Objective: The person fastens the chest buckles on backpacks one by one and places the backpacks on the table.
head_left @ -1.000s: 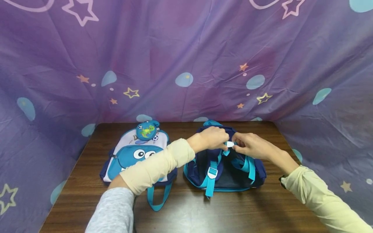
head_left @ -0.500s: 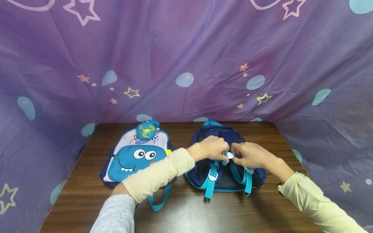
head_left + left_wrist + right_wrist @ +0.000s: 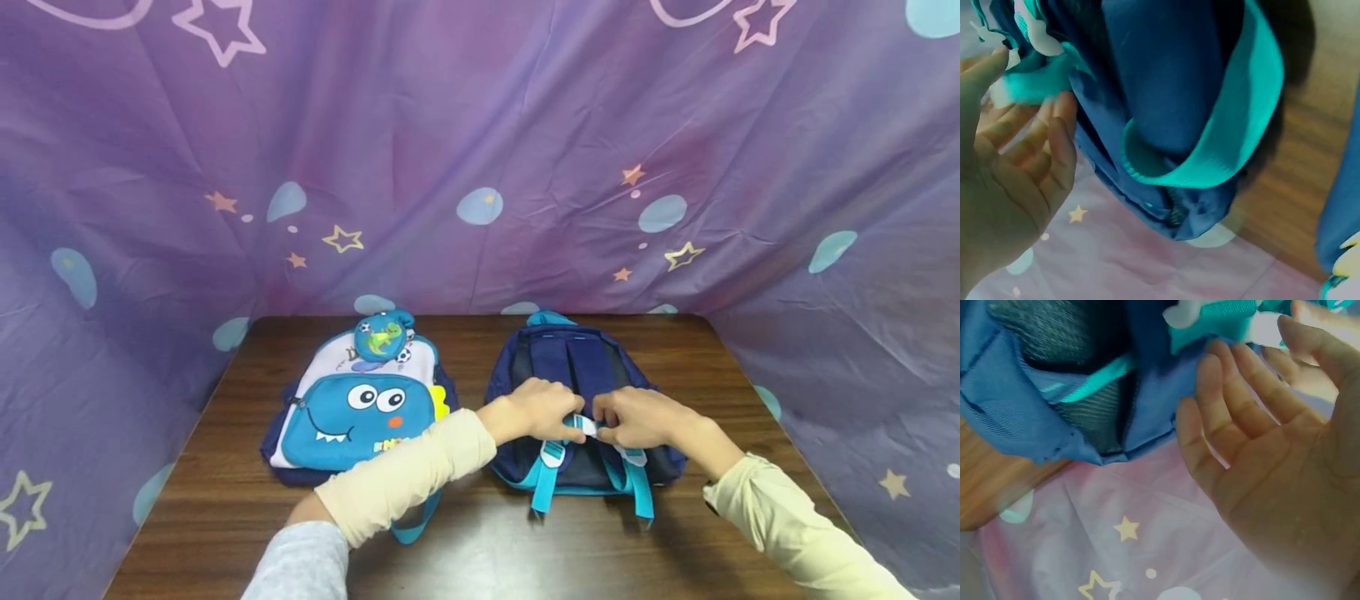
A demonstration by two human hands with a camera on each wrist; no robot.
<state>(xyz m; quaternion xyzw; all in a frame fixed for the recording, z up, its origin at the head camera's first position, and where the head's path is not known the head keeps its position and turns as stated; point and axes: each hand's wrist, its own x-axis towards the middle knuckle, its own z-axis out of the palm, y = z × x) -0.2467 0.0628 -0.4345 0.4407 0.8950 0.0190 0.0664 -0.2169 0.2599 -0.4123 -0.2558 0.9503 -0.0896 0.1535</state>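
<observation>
The left hand (image 3: 536, 408) and right hand (image 3: 647, 417) pinch 2 ends of the white buckle (image 3: 586, 427) over the navy backpack (image 3: 545, 354); it looks light and stiff, its teal webbing (image 3: 1041, 81) soft, best gripped by the sides

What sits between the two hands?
In the head view, a white buckle lies between the left hand and the right hand, over the navy backpack.
</observation>
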